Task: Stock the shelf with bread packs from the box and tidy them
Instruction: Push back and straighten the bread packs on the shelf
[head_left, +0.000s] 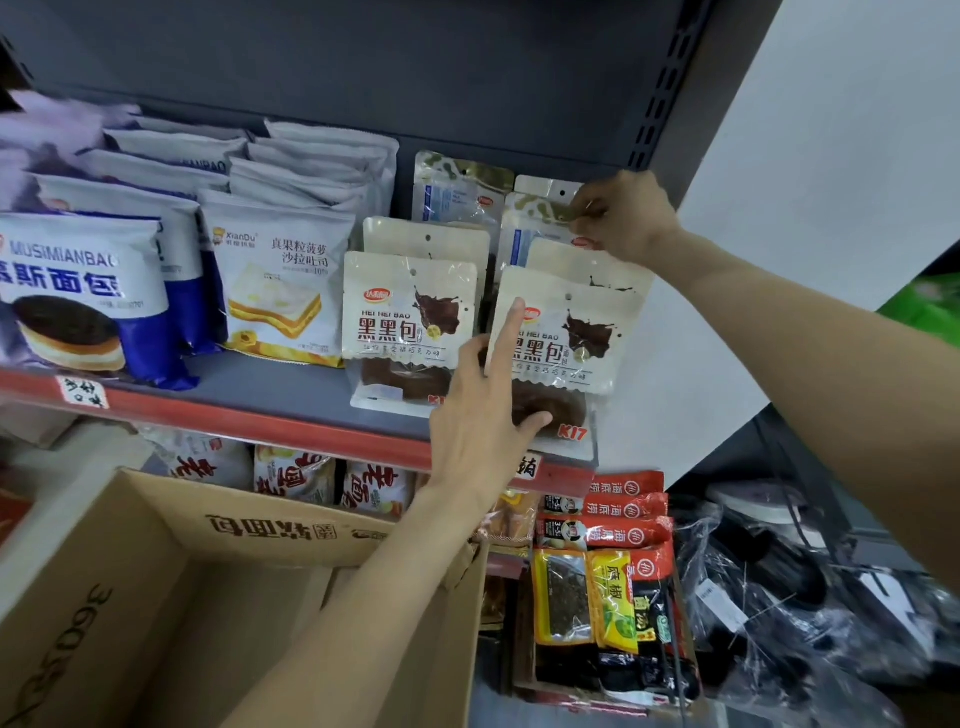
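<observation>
Bread packs (563, 353) of the chocolate kind stand in two rows at the right end of the shelf (291, 395), the front pack of the right row sitting right at the shelf's front edge, its bottom over the red price strip (260, 423). The left hand (483, 410) lies against that front pack with fingers (506, 332) straight and spread, the forefinger up along its left edge and the thumb low on its face. The right hand (621, 215) reaches to the back of the same row, by the shelf's right rear corner, its fingers curled and pinching the top of a pale-topped pack (540, 213).

To do this well, I judge the left hand should brace the front pack so the row does not topple forward while the right hand draws the rear pack upright and square behind the others; the slippery film may slide, so light, even pressure suits.

Counts, as far as the packs overlap: the right row shows four packs, two chocolate in front and two pale-topped behind; the left row (410, 317) shows three, two chocolate and one pale-topped. Left of them stand a row of pineapple sandwich packs (283, 280), about five, and blue mousse bread packs (83, 296), at least four. One cardboard box (218, 540) sits open below; I cannot see packs inside it.
</observation>
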